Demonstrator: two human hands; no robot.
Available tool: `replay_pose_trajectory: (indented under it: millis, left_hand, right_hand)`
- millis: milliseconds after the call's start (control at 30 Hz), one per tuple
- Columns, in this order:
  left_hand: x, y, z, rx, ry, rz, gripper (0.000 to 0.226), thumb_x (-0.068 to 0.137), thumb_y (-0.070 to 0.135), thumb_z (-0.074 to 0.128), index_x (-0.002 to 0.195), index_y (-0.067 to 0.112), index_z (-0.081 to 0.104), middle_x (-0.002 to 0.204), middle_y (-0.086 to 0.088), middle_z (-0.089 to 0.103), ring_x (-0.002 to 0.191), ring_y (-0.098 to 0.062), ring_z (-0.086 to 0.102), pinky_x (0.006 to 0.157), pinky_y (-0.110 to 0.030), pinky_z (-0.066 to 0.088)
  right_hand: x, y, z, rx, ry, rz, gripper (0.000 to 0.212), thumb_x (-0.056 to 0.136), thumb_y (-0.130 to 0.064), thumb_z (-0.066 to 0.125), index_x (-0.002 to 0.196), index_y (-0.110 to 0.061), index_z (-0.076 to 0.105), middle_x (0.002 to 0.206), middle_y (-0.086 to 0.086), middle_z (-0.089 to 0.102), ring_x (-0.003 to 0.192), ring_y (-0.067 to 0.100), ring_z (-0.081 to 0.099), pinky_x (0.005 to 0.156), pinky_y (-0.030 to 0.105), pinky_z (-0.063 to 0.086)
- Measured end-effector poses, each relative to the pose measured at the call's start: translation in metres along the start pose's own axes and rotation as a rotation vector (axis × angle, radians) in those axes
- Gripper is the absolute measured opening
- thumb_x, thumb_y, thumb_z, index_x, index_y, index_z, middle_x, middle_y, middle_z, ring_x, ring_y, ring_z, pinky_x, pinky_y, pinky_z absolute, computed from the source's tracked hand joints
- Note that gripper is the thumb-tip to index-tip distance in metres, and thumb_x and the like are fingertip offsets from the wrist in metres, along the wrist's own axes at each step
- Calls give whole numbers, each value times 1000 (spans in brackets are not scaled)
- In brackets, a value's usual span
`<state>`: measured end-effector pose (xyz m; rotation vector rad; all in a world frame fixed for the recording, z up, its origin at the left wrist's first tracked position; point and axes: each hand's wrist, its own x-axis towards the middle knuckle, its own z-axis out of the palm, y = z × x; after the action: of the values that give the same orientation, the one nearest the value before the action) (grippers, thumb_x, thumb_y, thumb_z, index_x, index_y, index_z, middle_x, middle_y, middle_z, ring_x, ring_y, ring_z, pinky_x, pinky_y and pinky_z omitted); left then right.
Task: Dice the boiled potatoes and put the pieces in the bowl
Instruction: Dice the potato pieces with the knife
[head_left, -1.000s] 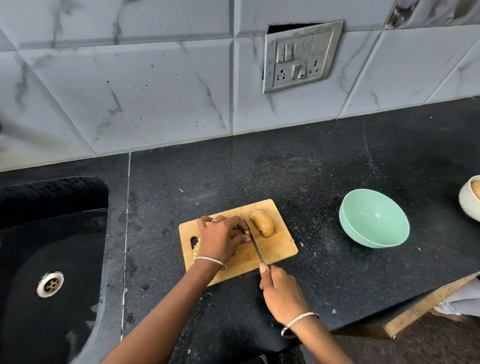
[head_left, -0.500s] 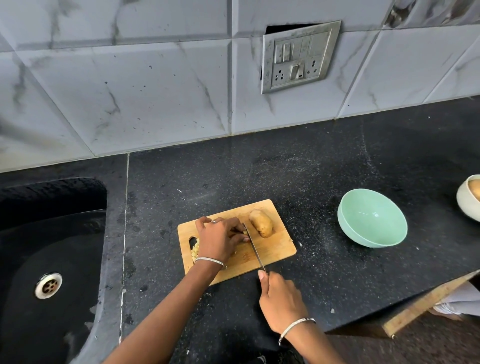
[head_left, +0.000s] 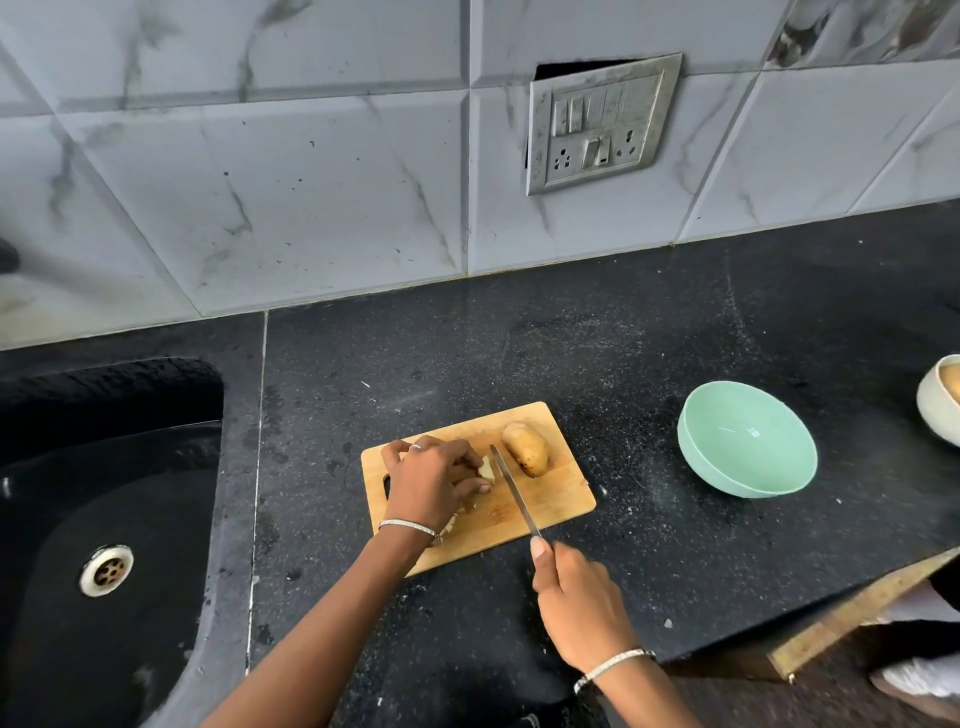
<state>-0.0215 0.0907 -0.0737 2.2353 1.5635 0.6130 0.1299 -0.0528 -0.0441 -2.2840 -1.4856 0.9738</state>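
A wooden cutting board (head_left: 556, 496) lies on the black counter. My left hand (head_left: 428, 480) curls over a partly cut potato (head_left: 486, 469) on the board, holding it down; most of that potato is hidden under my fingers. Small cut pieces (head_left: 449, 526) peek out below my wrist. My right hand (head_left: 579, 603) grips the handle of a knife (head_left: 514, 491), forefinger along the spine, with the blade just right of the held potato. A whole unpeeled potato (head_left: 525, 448) lies at the board's far right. The mint green bowl (head_left: 748, 447) stands to the right with nothing in it.
A black sink (head_left: 104, 519) with a metal drain (head_left: 106, 570) is at the left. A cream bowl (head_left: 937, 400) holding something tan sits at the right edge. A switch plate (head_left: 597, 122) hangs on the tiled wall. The counter's front edge runs at lower right.
My right hand has drawn back toward me, sliding the knife blade along the cut beside the held potato. My left hand stays on the potato.
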Motion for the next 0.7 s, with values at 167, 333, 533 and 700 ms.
replay_pose_trajectory:
  millis: [167, 333, 533, 700]
  left_hand:
    - [3, 5, -2, 15, 1, -56, 29, 72, 51, 75, 95, 36, 66, 81, 22, 67, 99, -3, 51, 88, -32, 16]
    - [5, 8, -4, 7, -10, -108, 14, 77, 43, 74, 88, 36, 71, 75, 22, 67, 99, -7, 47, 82, -33, 15]
    - [6, 7, -3, -8, -27, -136, 14, 75, 45, 75, 85, 35, 73, 78, 22, 67, 100, -8, 45, 83, -33, 14]
    - [5, 9, -4, -27, -7, -137, 6, 77, 37, 75, 78, 32, 73, 74, 20, 68, 99, -8, 47, 80, -31, 11]
  right_hand:
    - [4, -12, 2, 0, -4, -22, 46, 103, -51, 20, 91, -21, 53, 94, 5, 65, 93, 30, 61, 81, 40, 47]
    - [5, -15, 7, -15, -29, -49, 42, 104, -47, 18, 93, -22, 49, 95, 5, 65, 96, 29, 61, 81, 39, 46]
    - [5, -16, 14, -23, -10, -35, 41, 103, -48, 19, 96, -21, 49, 95, 7, 63, 95, 32, 62, 77, 41, 46]
    - [2, -26, 20, -79, 34, -6, 43, 103, -47, 20, 106, -18, 51, 101, 9, 63, 100, 35, 63, 72, 40, 45]
